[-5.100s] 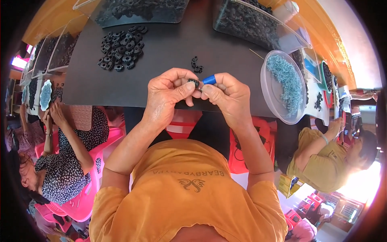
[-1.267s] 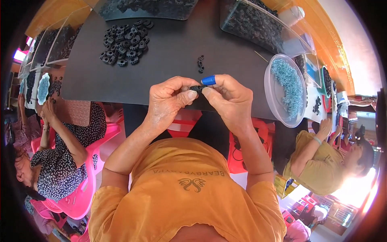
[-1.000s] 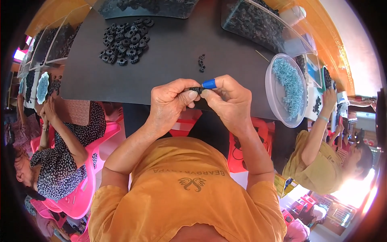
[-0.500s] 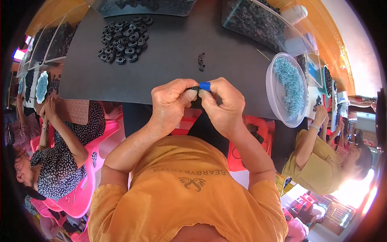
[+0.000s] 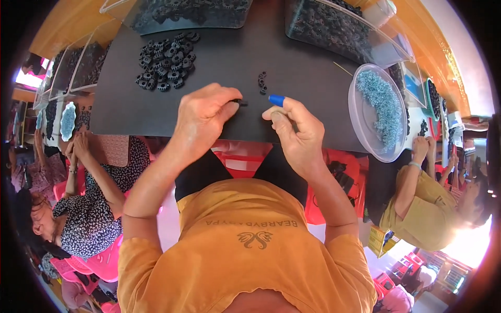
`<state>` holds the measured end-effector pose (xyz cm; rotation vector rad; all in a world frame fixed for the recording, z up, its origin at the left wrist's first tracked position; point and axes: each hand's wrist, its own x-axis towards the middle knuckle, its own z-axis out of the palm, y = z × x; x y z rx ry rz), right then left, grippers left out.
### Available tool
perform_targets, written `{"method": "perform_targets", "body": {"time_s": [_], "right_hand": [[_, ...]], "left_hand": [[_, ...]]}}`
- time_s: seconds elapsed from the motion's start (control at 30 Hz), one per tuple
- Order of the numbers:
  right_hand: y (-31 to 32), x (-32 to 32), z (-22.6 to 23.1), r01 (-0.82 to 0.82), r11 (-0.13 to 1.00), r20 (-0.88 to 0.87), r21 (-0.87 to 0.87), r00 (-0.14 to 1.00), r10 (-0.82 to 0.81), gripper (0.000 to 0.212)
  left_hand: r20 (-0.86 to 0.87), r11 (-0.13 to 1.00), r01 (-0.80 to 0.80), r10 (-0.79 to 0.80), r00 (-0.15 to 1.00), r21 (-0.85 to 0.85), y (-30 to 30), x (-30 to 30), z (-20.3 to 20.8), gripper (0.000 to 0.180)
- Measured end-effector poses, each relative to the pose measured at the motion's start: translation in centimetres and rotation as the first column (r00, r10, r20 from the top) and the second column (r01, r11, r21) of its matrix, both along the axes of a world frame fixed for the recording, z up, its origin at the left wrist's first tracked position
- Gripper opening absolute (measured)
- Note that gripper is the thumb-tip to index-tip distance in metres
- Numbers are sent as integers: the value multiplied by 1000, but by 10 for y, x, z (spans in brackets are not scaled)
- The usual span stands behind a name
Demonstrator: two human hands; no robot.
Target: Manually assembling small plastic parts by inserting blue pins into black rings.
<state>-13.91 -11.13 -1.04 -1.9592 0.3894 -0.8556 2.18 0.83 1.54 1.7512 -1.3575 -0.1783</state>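
The small black piece (image 5: pixel 240 103) is over the table (image 5: pixel 224 57), pinched in the left hand (image 5: pixel 199 119). It looks light and stiff, best held by one end. Whether the curled right hand (image 5: pixel 299 128) grips anything, I cannot tell.

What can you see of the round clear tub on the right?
The round tub looks like shallow, translucent plastic, open-topped with a pale rim. Small light-blue pieces heap along its far and right sides, leaving the near-left bottom bare. It sits on the dark table's right end, its near rim showing past the front edge. The right hand is clear of it.
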Motion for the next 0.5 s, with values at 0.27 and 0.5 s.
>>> {"method": "perform_targets", "body": {"time_s": [0.27, 0.5], "right_hand": [[3, -6, -6, 32, 987, -20, 157, 999, -29, 17], [-2, -10, -13, 40, 987, -33, 158, 999, -35, 15]], "left_hand": [[660, 947, 143, -304, 687, 288, -25, 17, 2, 9], [730, 940, 246, -338, 594, 235, -28, 10, -8, 22]]}}
